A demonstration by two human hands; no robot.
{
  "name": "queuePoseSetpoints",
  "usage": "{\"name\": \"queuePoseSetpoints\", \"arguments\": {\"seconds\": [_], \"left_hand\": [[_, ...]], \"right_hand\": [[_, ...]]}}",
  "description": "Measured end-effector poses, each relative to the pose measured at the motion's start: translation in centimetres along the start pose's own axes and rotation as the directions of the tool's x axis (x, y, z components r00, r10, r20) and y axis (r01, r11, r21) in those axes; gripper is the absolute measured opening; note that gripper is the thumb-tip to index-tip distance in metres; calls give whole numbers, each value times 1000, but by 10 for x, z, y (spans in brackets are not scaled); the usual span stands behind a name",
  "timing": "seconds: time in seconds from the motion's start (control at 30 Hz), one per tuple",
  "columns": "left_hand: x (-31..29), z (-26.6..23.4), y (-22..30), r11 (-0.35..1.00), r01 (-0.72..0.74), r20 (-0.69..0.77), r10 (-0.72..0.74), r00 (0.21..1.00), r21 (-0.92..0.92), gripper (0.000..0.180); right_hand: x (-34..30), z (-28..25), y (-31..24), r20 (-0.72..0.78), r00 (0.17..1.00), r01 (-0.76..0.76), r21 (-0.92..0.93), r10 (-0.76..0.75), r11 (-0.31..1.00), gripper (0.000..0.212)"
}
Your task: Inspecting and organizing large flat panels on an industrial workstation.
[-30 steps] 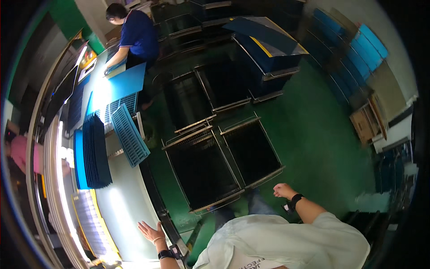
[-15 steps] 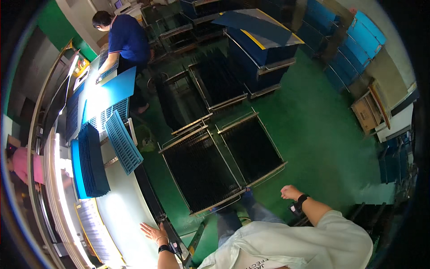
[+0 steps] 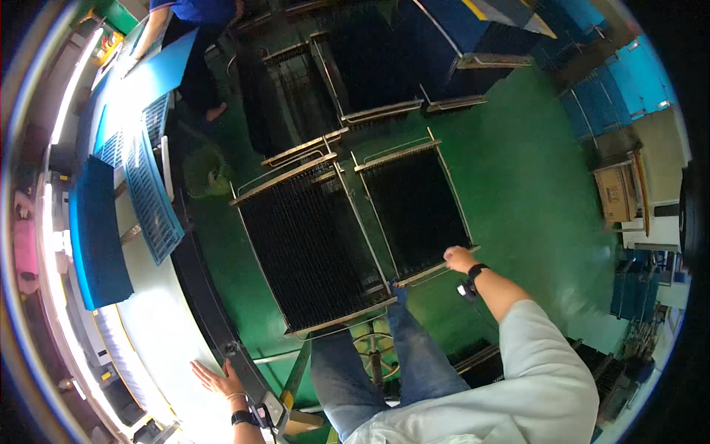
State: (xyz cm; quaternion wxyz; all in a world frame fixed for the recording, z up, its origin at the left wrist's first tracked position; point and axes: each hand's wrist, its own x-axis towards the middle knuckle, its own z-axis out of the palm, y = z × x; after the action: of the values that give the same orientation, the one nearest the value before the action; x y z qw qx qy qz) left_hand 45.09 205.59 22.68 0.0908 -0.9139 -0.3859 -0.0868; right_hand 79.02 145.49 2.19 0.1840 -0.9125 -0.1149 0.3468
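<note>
My left hand (image 3: 218,377) lies with its fingers spread at the edge of the white worktable (image 3: 151,318), holding nothing. My right hand (image 3: 460,259) is closed with its fingers curled in, and no object shows in it. It appears over the near right corner of the smaller floor rack (image 3: 414,207); whether it touches the rail cannot be told. Beside that rack, to its left, stands a wider rack (image 3: 310,251) filled with dark upright sheets in close rows. Both racks have pale metal end bars and stand in front of my legs.
On the table are a stack of blue panels (image 3: 100,237), a slotted blue panel (image 3: 151,192) jutting past the edge, and a flat blue sheet (image 3: 159,70). A co-worker (image 3: 196,11) stands at its far end. More racks (image 3: 377,66) stand behind; a cardboard box (image 3: 615,194) is at right.
The view has tilted down and shows more of my legs. My right hand has moved forward and left to the smaller rack's near corner. My left hand stays spread at the table's edge.
</note>
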Motion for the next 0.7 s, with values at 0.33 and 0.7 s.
{"name": "queuePoseSetpoints", "arguments": {"seconds": [0.33,0.7], "left_hand": [[2,-23,14,976,156,147,-134,980,-151,81],[2,-29,6,974,216,207,-197,958,-71,74]], "right_hand": [[148,125,-51,-166,980,-93,111,111,989,15],[204,183,-29,-30,965,-263,-138,261,955,25]]}}
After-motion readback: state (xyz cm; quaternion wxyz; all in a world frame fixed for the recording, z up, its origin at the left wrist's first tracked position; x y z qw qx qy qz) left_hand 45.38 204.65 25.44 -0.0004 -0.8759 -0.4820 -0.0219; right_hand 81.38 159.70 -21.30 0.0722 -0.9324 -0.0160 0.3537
